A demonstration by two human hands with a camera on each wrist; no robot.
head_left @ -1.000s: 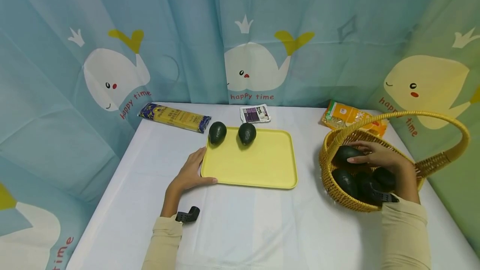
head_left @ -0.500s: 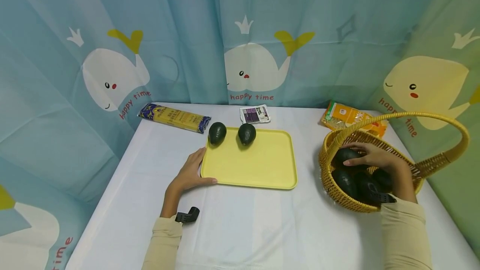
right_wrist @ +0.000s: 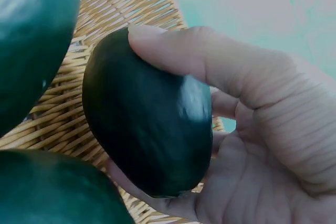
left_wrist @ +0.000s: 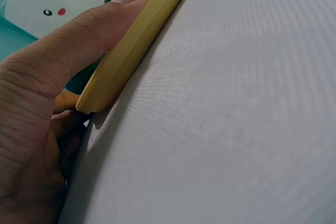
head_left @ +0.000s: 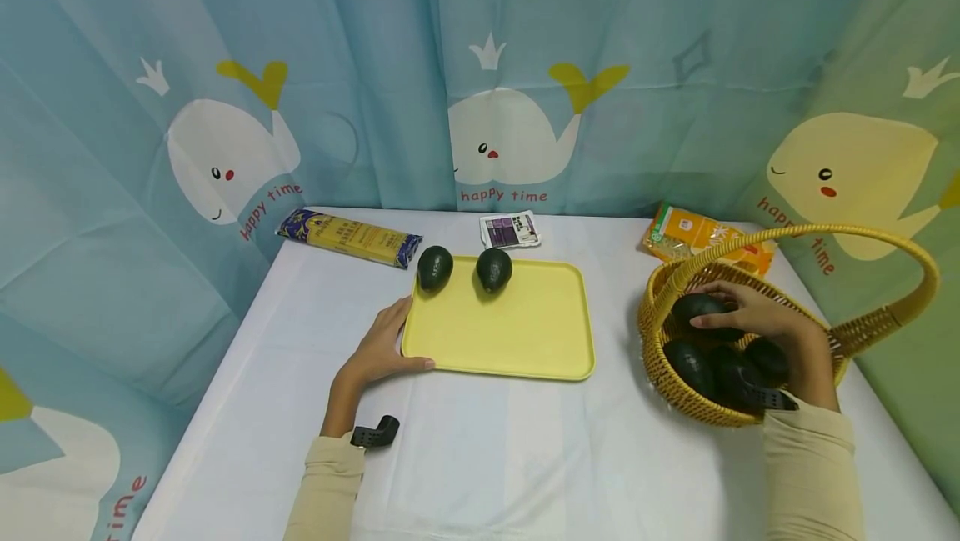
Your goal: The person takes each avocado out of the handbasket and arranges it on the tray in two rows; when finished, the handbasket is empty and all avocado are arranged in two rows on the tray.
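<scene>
My right hand (head_left: 761, 312) reaches into the wicker basket (head_left: 663, 378) and grips a dark green avocado (right_wrist: 147, 114), thumb on one side and fingers curled round the other. More avocados (head_left: 690, 366) lie beside it in the basket, partly hidden by my wrist. My left hand (head_left: 382, 345) holds the near left corner of the yellow tray (head_left: 517, 333); the thumb runs along the front edge and the fingers along the left side. Two avocados rest at the back of the tray, one at the far left corner (head_left: 435, 267) and one (head_left: 494, 270) to its right.
A long yellow and blue packet (head_left: 348, 236) lies at the back left of the white table (head_left: 480, 458). Behind the tray is a small white and purple sachet (head_left: 511, 229). An orange bag (head_left: 697, 232) sits behind the basket, whose tall handle (head_left: 817, 228) arches over my right wrist.
My right hand shifts slightly within the basket, staying on the avocado. The left hand, the tray and its two avocados keep their places.
</scene>
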